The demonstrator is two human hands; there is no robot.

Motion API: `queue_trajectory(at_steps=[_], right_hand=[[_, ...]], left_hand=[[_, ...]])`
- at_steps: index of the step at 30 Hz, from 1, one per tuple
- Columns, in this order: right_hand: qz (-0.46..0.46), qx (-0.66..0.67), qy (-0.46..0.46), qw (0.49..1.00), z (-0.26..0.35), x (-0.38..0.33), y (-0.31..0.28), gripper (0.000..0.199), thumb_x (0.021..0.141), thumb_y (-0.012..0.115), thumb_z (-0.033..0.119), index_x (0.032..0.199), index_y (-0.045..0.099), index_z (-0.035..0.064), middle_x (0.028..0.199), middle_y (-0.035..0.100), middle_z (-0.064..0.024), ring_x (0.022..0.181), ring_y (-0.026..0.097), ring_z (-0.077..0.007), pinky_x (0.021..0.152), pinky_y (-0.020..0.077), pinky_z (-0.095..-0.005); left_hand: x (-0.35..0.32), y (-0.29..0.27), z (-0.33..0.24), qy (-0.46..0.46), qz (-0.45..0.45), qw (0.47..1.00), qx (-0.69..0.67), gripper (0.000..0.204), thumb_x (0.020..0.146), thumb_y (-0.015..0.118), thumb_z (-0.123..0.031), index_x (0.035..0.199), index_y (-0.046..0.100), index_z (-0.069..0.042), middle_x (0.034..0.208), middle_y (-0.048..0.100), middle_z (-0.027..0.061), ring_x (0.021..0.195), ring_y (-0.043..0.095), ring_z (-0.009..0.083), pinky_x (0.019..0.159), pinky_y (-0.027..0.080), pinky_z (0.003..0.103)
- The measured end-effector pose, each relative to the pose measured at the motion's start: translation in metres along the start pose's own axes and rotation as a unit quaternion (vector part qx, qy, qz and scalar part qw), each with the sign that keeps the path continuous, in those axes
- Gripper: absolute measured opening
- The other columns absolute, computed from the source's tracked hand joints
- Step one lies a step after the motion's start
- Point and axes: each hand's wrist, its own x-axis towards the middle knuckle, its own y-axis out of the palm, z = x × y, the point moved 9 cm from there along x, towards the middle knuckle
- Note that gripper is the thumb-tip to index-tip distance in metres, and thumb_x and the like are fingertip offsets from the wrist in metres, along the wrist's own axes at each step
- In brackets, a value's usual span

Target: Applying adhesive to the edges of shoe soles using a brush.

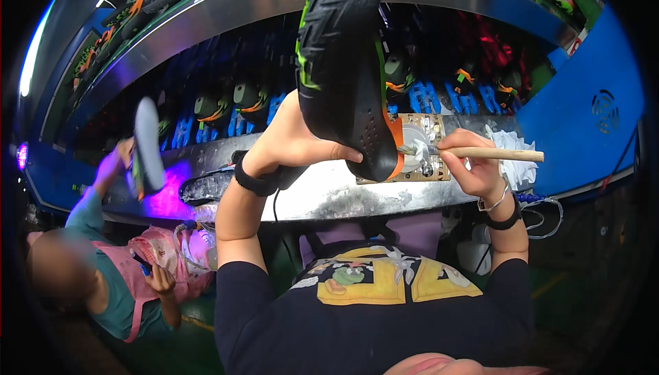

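Observation:
My left hand [295, 138] is wrapped round a black shoe [350, 114] with bright green and orange edges. The shoe stands tilted before me, its dark treaded sole showing and its orange-trimmed heel end low. In my right hand [473, 162] is a brush [504, 155] with a pale wooden handle, pinched between thumb and fingers. Its whitish tip is at the orange edge of the heel; whether it touches, I cannot tell. Behind the tip, a round pale dish [414, 135] rests on a patterned board [434, 124], partly hidden by the shoe and brush.
Crumpled white paper or cloth [519, 162] lies right of the board on the metal bench [329, 193]. A dark sole-shaped piece [206, 188] is left. Several shoes [250, 97] stand on blue holders behind. At left, a co-worker in a pink apron [161, 255] holds a pale-soled shoe [147, 145].

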Motion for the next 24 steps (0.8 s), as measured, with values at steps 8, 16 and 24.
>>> queue_trajectory(at_steps=[8, 16, 24], right_hand=[[0.03, 0.039, 0.031, 0.998, 0.001, -0.008, 0.009, 0.008, 0.072, 0.055, -0.002, 0.08, 0.055, -0.0005, 0.067, 0.056, -0.0083, 0.057, 0.054, -0.0139, 0.05, 0.0408, -0.0238], [0.006, 0.088, 0.07, 0.994, -0.007, -0.017, 0.011, 0.006, 0.073, 0.054, -0.001, 0.079, 0.056, -0.0016, 0.067, 0.056, -0.0075, 0.056, 0.051, -0.0116, 0.05, 0.0396, -0.0225], [0.046, -0.036, -0.033, 0.998, 0.005, -0.009, 0.013, 0.006, 0.071, 0.057, -0.003, 0.075, 0.055, 0.0005, 0.073, 0.057, -0.0075, 0.056, 0.052, -0.017, 0.05, 0.0417, -0.0257]], left_hand=[[0.002, -0.001, -0.021, 0.075, -0.016, 0.99, 0.12, 0.069, 0.048, 0.082, -0.015, 0.107, 0.048, 0.001, 0.099, 0.058, 0.0097, 0.091, 0.055, 0.018, 0.081, 0.043, 0.03], [0.003, 0.004, -0.014, 0.064, -0.006, 0.995, 0.071, 0.069, 0.048, 0.082, -0.012, 0.107, 0.048, 0.002, 0.099, 0.058, 0.0096, 0.091, 0.055, 0.0179, 0.082, 0.042, 0.03], [0.014, 0.021, 0.045, -0.059, -0.005, 0.97, -0.238, 0.063, 0.056, 0.077, -0.004, 0.109, 0.045, 0.003, 0.097, 0.057, 0.0096, 0.088, 0.056, 0.0167, 0.07, 0.049, 0.026]])
